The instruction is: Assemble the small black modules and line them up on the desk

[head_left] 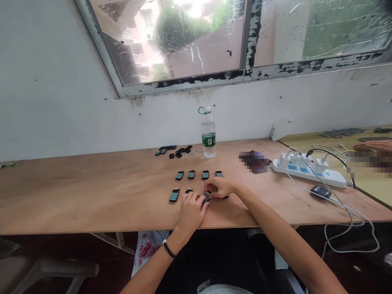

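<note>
Near the front edge of the plywood table, my left hand and my right hand meet on one small black device, fingers pinched on it from both sides. A row of several small black devices with blue-grey faces lies just behind my hands. Two more lie to the left of my left hand, one partly hidden by it. My left wrist wears a black band.
A water bottle stands behind the row, with a pile of black parts to its left. A white power strip with plugs and trailing cables lies at right, a black mouse-like object before it. Another person's hand rests far right.
</note>
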### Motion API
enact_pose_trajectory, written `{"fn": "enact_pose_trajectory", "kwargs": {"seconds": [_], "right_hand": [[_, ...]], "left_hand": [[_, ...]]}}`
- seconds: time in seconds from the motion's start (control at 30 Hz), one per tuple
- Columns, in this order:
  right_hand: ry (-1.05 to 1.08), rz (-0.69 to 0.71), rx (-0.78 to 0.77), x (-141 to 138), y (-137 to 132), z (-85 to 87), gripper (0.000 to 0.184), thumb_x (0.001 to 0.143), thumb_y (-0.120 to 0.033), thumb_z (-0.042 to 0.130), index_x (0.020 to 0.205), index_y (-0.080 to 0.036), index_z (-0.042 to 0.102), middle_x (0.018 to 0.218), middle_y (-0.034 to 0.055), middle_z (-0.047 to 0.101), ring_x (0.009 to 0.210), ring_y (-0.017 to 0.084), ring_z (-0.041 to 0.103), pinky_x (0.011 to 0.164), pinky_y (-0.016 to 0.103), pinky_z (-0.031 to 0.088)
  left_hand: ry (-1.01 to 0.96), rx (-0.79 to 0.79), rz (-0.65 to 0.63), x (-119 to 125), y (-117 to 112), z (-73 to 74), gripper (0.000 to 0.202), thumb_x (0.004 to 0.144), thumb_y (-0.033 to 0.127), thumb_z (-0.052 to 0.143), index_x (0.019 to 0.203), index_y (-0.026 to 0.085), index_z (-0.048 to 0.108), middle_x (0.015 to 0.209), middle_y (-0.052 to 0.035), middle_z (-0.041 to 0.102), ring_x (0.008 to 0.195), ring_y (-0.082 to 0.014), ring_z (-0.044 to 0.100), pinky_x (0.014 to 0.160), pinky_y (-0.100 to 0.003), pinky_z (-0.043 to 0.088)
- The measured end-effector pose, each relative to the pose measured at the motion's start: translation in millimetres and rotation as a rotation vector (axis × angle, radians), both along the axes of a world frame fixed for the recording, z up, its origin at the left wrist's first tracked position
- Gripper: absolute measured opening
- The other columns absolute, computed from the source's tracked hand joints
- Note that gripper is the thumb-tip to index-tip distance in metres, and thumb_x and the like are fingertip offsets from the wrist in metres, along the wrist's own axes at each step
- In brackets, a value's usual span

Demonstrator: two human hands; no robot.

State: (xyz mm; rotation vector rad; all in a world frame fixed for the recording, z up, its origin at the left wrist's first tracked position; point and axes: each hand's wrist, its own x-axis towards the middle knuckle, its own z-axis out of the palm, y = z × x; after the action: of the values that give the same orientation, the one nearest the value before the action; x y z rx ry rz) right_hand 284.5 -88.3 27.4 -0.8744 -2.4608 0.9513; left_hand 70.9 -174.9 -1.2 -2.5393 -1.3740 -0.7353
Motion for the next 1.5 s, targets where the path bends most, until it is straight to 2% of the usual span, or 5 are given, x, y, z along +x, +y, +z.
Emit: {"fn": "enact_pose_trajectory", "kwargs": {"seconds": [0.17,0.5,0.93,1.33,1.5], "right_hand": [[0.011,0.026,-0.004,-2.2,-2.1,1.1,0.018,0.072,-0.012,0.072,0.084,-0.016,0.058,0.073,-0.0032,0.053,0.064,0.011,0.047,0.056,0.022,0.035],[0.034,0.039,-0.023,-3.3,0.2,-1.8,0.025,0.072,-0.017,0.075,0.094,-0.017,0.061,0.079,-0.0032,0.052,0.071,0.012,0.048,0.063,0.023,0.039],[0.067,0.076,0.018,-0.9,0.6,-1.7,0.021,0.073,-0.018,0.072,0.091,-0.017,0.061,0.078,-0.0025,0.054,0.067,0.012,0.047,0.059,0.023,0.037],[0.077,0.045,0.05,-0.6,7.3,-9.5,0.031,0.068,-0.018,0.081,0.088,-0.018,0.057,0.081,-0.0023,0.053,0.075,0.013,0.048,0.064,0.022,0.039],[0.093,0.074,0.01,-3.2,6.1,-9.2,0.014,0.077,-0.017,0.072,0.09,-0.016,0.066,0.081,-0.001,0.063,0.067,0.012,0.051,0.06,0.022,0.04]], "left_hand": [[-0.029,0.013,-0.001,-0.6,-0.5,0.0,0.008,0.093,0.029,0.074,0.098,0.023,0.071,0.097,-0.0045,0.07,0.098,-0.0251,0.061,0.085,-0.04,0.039],[-0.039,0.02,0.004,-1.1,0.6,-1.6,0.009,0.092,0.03,0.076,0.097,0.023,0.072,0.095,-0.0043,0.07,0.097,-0.0243,0.06,0.084,-0.04,0.038],[-0.045,-0.018,-0.003,-0.4,-0.1,1.3,0.008,0.095,0.03,0.072,0.098,0.023,0.073,0.099,-0.0062,0.071,0.101,-0.0256,0.061,0.088,-0.042,0.041],[-0.069,-0.035,-0.013,-0.2,1.1,-2.3,0.008,0.094,0.03,0.073,0.096,0.022,0.072,0.097,-0.0058,0.069,0.1,-0.0251,0.06,0.086,-0.041,0.04],[-0.061,-0.038,0.004,0.4,-0.7,-0.7,0.01,0.093,0.031,0.074,0.098,0.022,0.072,0.099,-0.0058,0.069,0.1,-0.0253,0.06,0.087,-0.041,0.04]]}}
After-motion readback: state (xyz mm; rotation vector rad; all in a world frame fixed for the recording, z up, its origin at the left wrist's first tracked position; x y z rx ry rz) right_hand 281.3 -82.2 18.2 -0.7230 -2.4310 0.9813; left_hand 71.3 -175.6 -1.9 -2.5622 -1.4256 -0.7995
